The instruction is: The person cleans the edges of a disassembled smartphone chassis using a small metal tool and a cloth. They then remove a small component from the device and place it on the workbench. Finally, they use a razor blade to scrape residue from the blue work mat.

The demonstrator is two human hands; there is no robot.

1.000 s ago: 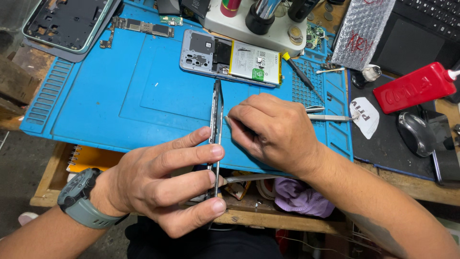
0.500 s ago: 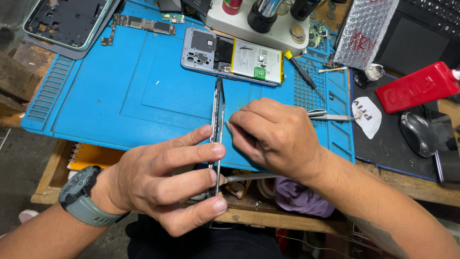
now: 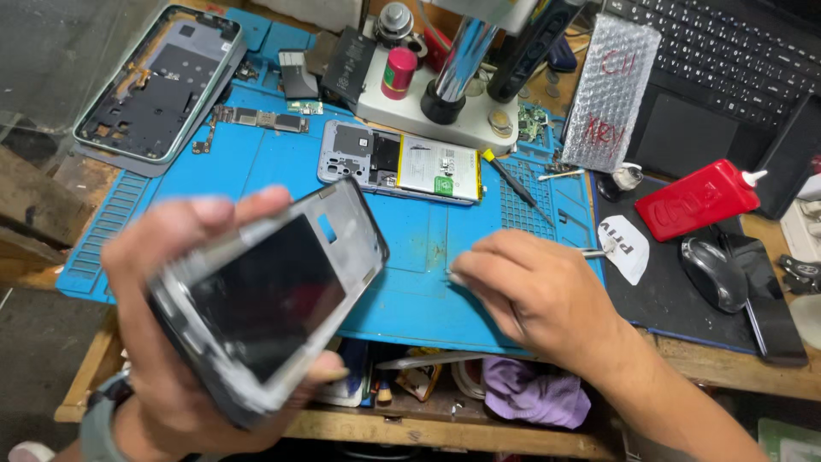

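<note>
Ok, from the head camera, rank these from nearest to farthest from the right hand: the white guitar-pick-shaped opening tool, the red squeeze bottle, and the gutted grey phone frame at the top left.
1. White guitar-pick-shaped opening tool: just right of the right hand, on the black mat.
2. Red squeeze bottle: farther right and up, lying on its side.
3. Gutted grey phone frame: far top-left corner of the bench.

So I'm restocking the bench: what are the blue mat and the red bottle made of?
The blue mat looks like matte silicone or rubber, with moulded ridges and compartments. The red bottle seems glossy plastic, going by its sheen and white nozzle.
</note>
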